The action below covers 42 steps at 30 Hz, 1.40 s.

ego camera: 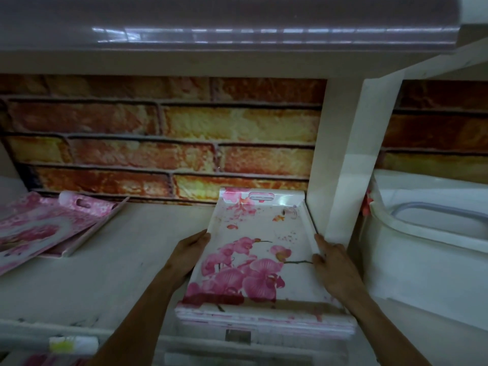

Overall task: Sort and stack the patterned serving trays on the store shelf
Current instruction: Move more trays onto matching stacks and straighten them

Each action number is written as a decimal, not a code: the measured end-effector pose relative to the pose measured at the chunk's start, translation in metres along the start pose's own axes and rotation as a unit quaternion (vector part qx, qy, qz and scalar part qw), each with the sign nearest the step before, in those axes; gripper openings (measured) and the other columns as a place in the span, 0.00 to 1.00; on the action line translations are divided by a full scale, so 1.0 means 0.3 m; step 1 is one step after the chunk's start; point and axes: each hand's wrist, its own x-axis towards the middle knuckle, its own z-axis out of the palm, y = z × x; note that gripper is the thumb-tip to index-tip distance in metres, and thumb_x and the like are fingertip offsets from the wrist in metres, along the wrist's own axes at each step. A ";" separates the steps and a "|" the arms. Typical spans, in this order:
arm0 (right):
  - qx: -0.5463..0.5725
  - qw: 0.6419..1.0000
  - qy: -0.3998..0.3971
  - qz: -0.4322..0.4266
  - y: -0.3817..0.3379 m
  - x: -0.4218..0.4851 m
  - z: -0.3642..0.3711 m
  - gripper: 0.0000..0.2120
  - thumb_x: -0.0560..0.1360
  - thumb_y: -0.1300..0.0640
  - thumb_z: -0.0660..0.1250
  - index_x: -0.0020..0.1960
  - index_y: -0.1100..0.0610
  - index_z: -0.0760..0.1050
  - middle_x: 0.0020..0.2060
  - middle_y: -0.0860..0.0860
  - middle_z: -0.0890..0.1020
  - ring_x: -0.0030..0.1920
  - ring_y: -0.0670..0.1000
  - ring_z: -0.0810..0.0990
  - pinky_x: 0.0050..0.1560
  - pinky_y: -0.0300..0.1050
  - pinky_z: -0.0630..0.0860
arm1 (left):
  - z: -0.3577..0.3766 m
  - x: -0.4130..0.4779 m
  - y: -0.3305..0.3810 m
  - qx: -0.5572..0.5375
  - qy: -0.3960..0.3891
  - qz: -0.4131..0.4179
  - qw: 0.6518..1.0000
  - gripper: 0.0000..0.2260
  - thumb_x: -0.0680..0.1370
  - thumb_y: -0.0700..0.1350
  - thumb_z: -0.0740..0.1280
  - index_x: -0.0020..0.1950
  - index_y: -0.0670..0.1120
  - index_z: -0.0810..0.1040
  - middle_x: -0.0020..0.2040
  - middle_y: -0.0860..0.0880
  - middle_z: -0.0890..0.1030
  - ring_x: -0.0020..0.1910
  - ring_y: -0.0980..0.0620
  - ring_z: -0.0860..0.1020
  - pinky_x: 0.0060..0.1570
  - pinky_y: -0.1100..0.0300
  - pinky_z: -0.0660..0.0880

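Trays (253, 260) printed with pink orchids lie stacked at the right end of the shelf (118, 273), against the white divider (340, 180). Their long axis runs front to back, with the handle slot toward the brick-patterned back wall (158, 133) and the near end at the front edge. The right hand (331, 262) pinches the top tray's right rim. The left hand (188, 250) lies against the left rim, its fingertips hidden, so its grasp cannot be told. The light is dim. Pink trays (39, 228) lie askew at the left end, cut off. A white tub (422, 247) fills the next bay. The rail label (74, 344) is blurred.
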 end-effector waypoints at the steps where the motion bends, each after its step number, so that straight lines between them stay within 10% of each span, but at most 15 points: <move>1: 0.003 1.000 0.002 -0.001 0.001 -0.002 0.003 0.25 0.82 0.54 0.57 0.77 0.52 0.58 0.67 0.58 0.68 0.63 0.56 0.74 0.63 0.47 0.73 | 0.005 -0.017 0.002 0.005 0.012 0.009 1.000 0.13 0.80 0.49 0.65 0.63 0.48 0.79 0.51 0.54 0.83 0.41 0.64 0.81 0.40 0.70 0.76; 8: -0.039 0.999 0.034 -0.017 -0.020 -0.027 -0.017 0.18 0.81 0.50 0.58 0.70 0.53 0.69 0.65 0.57 0.69 0.57 0.57 0.79 0.61 0.49 0.77 | -0.001 -0.127 -0.010 0.023 0.034 0.046 0.998 0.11 0.81 0.43 0.63 0.62 0.45 0.79 0.45 0.59 0.80 0.35 0.69 0.79 0.29 0.79 0.70; 14: -0.062 0.997 0.027 -0.022 -0.056 -0.066 -0.071 0.16 0.80 0.52 0.61 0.66 0.54 0.75 0.60 0.55 0.72 0.56 0.56 0.79 0.61 0.47 0.76 | -0.018 -0.203 -0.030 0.008 0.073 0.044 0.996 0.13 0.78 0.46 0.67 0.62 0.46 0.80 0.60 0.48 0.81 0.54 0.52 0.78 0.55 0.62 0.72; 22: -0.031 0.994 -0.005 -0.102 -0.252 -0.245 -0.134 0.11 0.80 0.53 0.62 0.59 0.51 0.80 0.60 0.49 0.81 0.57 0.49 0.79 0.53 0.40 0.75 | -0.078 -0.325 -0.046 -0.102 0.058 0.023 0.993 0.08 0.79 0.42 0.65 0.57 0.48 0.80 0.41 0.49 0.81 0.35 0.54 0.78 0.29 0.68 0.75; 32: 0.008 0.978 0.008 -0.208 -0.471 -0.546 0.055 0.08 0.78 0.54 0.64 0.53 0.50 0.81 0.45 0.45 0.84 0.44 0.46 0.81 0.47 0.44 0.78 | -0.150 -0.531 -0.059 -0.040 0.064 0.123 0.990 0.08 0.79 0.40 0.63 0.48 0.49 0.82 0.29 0.52 0.73 0.27 0.55 0.68 0.27 0.64 0.65; 42: 0.007 0.972 -0.139 -0.190 -0.434 -0.735 0.270 0.09 0.79 0.50 0.62 0.52 0.47 0.80 0.46 0.41 0.83 0.44 0.40 0.80 0.48 0.43 0.79 | -0.242 -0.725 -0.260 -0.025 0.039 0.113 0.993 0.10 0.78 0.37 0.62 0.41 0.43 0.81 0.26 0.50 0.71 0.25 0.55 0.67 0.25 0.65 0.63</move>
